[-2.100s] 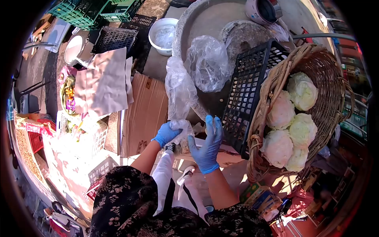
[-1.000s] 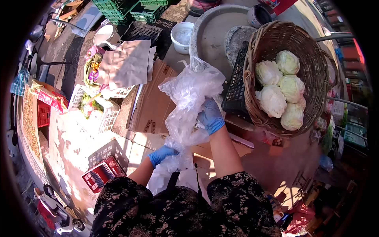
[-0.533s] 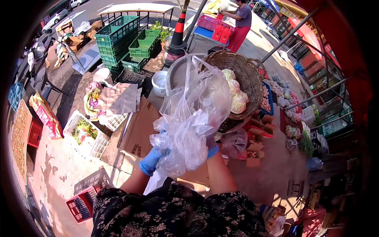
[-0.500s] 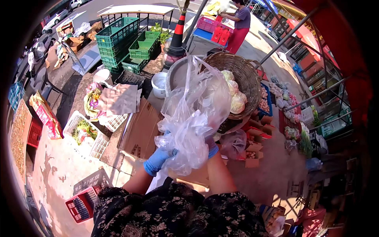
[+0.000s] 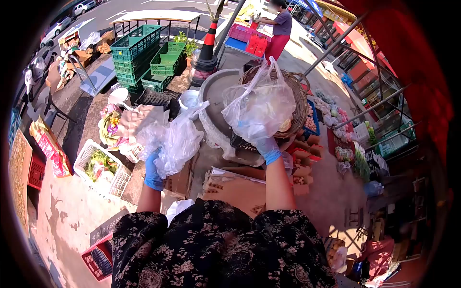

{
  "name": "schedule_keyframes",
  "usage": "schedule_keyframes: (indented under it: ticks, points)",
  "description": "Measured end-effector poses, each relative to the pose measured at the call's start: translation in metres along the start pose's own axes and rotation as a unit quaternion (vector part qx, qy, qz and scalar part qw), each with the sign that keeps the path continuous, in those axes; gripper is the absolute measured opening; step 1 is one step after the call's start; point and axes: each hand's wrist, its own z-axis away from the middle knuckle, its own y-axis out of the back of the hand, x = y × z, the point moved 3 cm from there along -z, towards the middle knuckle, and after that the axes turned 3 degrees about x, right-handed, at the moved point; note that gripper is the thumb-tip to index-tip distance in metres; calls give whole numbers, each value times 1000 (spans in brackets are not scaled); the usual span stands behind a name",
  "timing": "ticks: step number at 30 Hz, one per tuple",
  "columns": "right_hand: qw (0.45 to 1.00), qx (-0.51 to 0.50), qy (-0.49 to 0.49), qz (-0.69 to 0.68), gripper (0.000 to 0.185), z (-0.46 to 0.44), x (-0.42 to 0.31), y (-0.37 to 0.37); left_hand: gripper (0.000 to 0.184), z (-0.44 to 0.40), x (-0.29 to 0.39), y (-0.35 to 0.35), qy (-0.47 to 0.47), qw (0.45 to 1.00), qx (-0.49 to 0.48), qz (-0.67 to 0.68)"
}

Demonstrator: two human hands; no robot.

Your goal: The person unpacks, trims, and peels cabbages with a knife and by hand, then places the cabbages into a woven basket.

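Both my hands wear blue gloves. My left hand is closed on a crumpled clear plastic bag, or a bunch of them, at the left of centre. In my right hand is another clear plastic bag, puffed out and standing above the fingers with its handles up. My right fingertips are partly covered by the film. Behind that bag sits a round wicker basket. Pale cabbages in it are mostly hidden by the plastic.
A large grey round tub stands left of the basket. Flattened cardboard lies before me. To the left are a white crate of greens and stacked green crates. Boxes of eggs sit at right. A person stands farther back.
My hands have moved apart, and the single mass of plastic is now two portions. The left one went left and the right one rose toward the basket, covering the cabbages.
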Motion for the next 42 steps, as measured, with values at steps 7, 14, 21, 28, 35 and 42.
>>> schedule_keyframes:
  ticks: [7,14,21,28,35,42]
  points:
    - [922,-248,-294,45,67,-53,-53,-27,46,-4,43,40,-62,995,-58,44]
    - [985,-103,-126,-57,117,-104,-165,12,30,-6,56,-32,-133,981,47,-130]
    - [938,58,-267,-215,47,-89,-145,-24,36,-18,55,-56,-140,983,53,-105]
    - [821,245,-377,-352,33,-67,-77,20,41,-28,82,-6,-72,997,-25,-1]
    - [641,307,-445,-545,32,-56,-62,6,42,-24,69,-3,-65,996,-55,-1]
    - [846,202,-316,-380,38,-69,-106,4,45,-2,45,-46,3,995,-92,24]
